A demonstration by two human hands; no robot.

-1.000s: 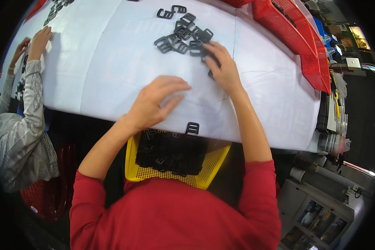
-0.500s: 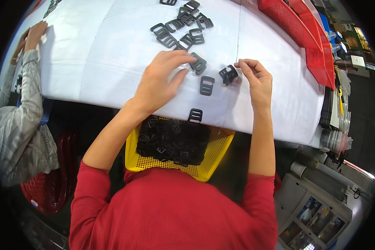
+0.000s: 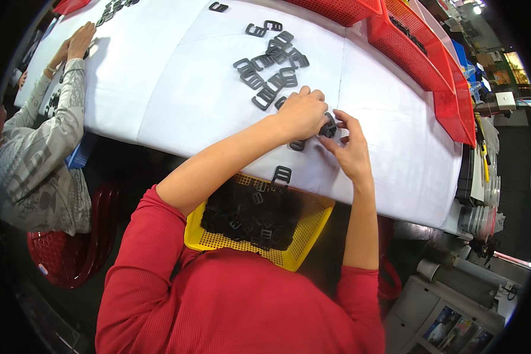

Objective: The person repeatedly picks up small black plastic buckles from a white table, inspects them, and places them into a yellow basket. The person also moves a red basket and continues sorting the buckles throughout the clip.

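Observation:
My left hand (image 3: 304,115) is curled over a small bunch of black plastic strap buckles (image 3: 329,126); its fingertips are partly hidden behind the knuckles. From the other side, my right hand (image 3: 352,147) closes thumb and forefinger around the same bunch. Partly under my left wrist lies a single buckle (image 3: 297,145). Another buckle (image 3: 282,174) rests at the table's near edge. Beyond my left hand, several loose buckles (image 3: 266,96) lie scattered on the white table covering (image 3: 212,88).
A yellow basket (image 3: 312,227) full of black buckles sits below the table edge, against my body. Red baskets (image 3: 416,65) line the far right side. At the left, another person's hands (image 3: 76,44) work near more buckles. A red chair (image 3: 71,251) stands at lower left.
My left hand has moved right from the loose buckles to the bunch beside my right hand. My right hand has come lower, its fingers now around that bunch. The view has shifted slightly.

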